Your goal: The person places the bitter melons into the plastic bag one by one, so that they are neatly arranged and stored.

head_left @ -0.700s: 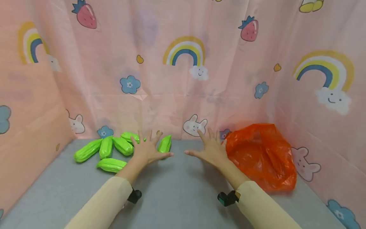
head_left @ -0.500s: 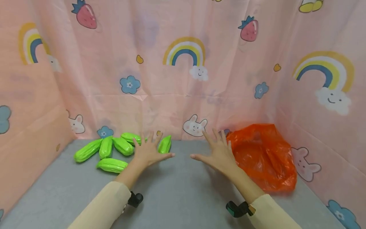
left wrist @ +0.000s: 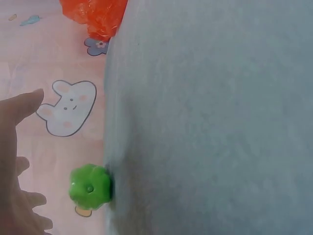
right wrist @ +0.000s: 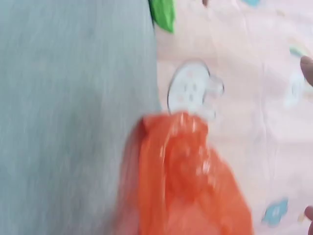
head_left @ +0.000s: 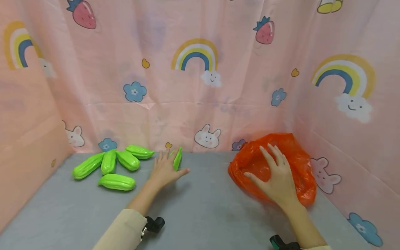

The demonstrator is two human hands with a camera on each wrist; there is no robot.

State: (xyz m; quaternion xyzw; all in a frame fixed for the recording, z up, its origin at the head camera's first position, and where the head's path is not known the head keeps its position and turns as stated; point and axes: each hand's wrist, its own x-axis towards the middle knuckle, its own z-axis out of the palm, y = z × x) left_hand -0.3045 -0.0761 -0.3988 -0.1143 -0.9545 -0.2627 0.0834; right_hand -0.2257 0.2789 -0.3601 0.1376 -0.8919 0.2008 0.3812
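Fingers spread, my left hand [head_left: 165,171] hovers over the grey table. Partly behind its fingers is a green ridged gourd [head_left: 177,159]; whether they touch cannot be told. From the left wrist, that gourd [left wrist: 90,187] shows end-on, apart from the fingers. My right hand [head_left: 280,180] is in front of a crumpled orange-red plastic bag [head_left: 250,170], its thumb and fingers spread and not gripping it. Contact with the bag is unclear. In the right wrist view the bag [right wrist: 195,191] lies below, with only fingertips [right wrist: 308,68] at the right edge.
Several more green gourds [head_left: 117,182] lie on the left of the grey table [head_left: 206,215]. A pink printed curtain [head_left: 200,111] rises along the back and both sides. Each wrist wears a black camera [head_left: 154,225].
My right hand has moved right, from beside the bag to in front of it. The left hand has shifted slightly over the single gourd. The head view has turned a little right.
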